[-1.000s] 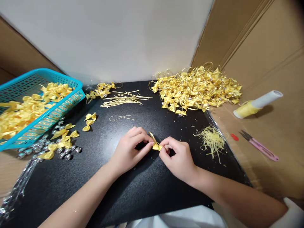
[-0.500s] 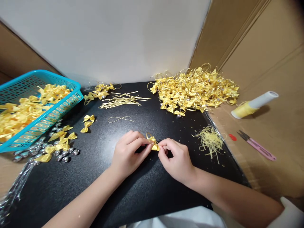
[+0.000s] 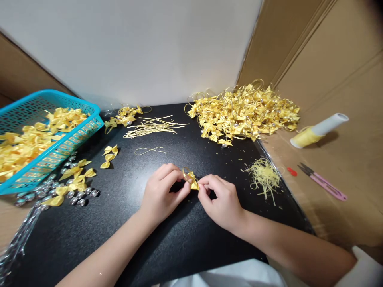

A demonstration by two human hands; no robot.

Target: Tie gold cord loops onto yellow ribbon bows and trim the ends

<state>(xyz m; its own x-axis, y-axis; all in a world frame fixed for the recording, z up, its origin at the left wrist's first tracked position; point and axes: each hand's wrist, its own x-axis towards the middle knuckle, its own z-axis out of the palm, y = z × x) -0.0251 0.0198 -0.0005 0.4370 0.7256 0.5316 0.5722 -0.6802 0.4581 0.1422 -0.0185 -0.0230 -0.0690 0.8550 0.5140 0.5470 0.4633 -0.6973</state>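
Note:
A yellow ribbon bow (image 3: pixel 194 184) with a loop of gold cord sits between my hands, just above the black tabletop (image 3: pixel 179 235). My left hand (image 3: pixel 164 191) pinches its left side between thumb and forefinger. Close by on the right, my right hand (image 3: pixel 221 199) has its thumb and fingertips pressed together at the bow's right edge. Whether it grips the ribbon or a thin cord end is too small to tell. Beyond my left hand lies a single crossed cord (image 3: pixel 150 150). Farther back is a bundle of cut gold cords (image 3: pixel 155 127).
At left, a blue basket (image 3: pixel 97 113) holds yellow bows, with silver bells (image 3: pixel 80 195) and loose bows beside it. A large heap of corded bows (image 3: pixel 245 113) lies back right. Cord scraps (image 3: pixel 265 177), pink thread snips (image 3: pixel 326 185) and a white tube (image 3: pixel 329 122) are at right.
The view has shifted very slightly. Both hands keep their pinch around the bow, which is turned a little, with its cord loop showing more plainly.

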